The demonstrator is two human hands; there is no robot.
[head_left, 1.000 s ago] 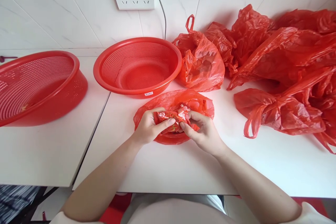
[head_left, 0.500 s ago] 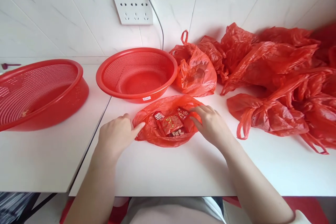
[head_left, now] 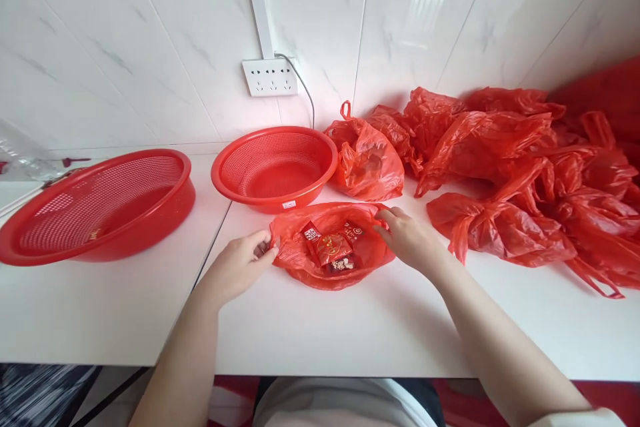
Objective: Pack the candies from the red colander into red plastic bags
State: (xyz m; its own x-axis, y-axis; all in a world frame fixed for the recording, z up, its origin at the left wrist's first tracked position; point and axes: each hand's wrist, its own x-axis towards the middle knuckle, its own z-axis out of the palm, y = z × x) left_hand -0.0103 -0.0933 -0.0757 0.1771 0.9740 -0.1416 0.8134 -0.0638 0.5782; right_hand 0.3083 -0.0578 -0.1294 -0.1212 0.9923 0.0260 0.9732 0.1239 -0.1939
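Observation:
An open red plastic bag [head_left: 300,265] lies on the white table, its mouth facing up. Inside it are several red packets [head_left: 333,249] with gold and white print. My left hand [head_left: 247,260] is closed at the left side of the bag, thumb and fingers pinching its rim. On the right, my right hand [head_left: 403,235] grips the bag's upper right rim between thumb and fingers. The bag's rim is spread between both hands.
Behind the bag stands a red perforated basket [head_left: 280,195]; a larger one [head_left: 145,230] is at the left. A filled red bag [head_left: 370,160] and a heap of red bags [head_left: 515,233] occupy the right. A socket panel [head_left: 271,77] is on the tiled wall.
The camera view has tilted up and shifted left. My left hand has closed its fingers on the bag's left rim. The packets remain inside the bag.

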